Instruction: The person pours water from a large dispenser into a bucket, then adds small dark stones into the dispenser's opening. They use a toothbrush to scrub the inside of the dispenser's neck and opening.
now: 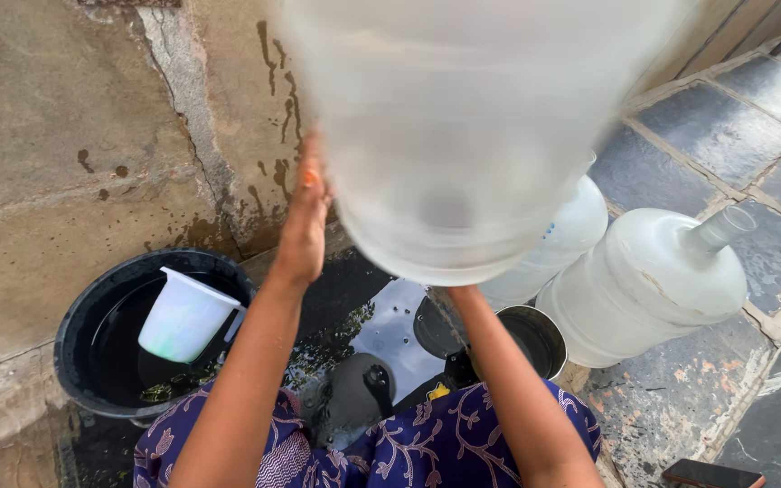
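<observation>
I hold a large translucent water jug (463, 117) up in front of me, blurred and filling the top centre. My left hand (305, 212) presses flat against its left side, fingers pointing up. My right forearm rises under the jug's base; the right hand itself is hidden behind the jug. Below me is my purple patterned garment (445, 443).
A black tub of water (79, 334) with a white plastic mug (183, 316) floating in it sits at the left. Two more big clear jugs (653, 280) lie on the stone paving at right, beside a small dark bucket (535, 334). The ground between is wet. A phone (711, 473) lies at the bottom right.
</observation>
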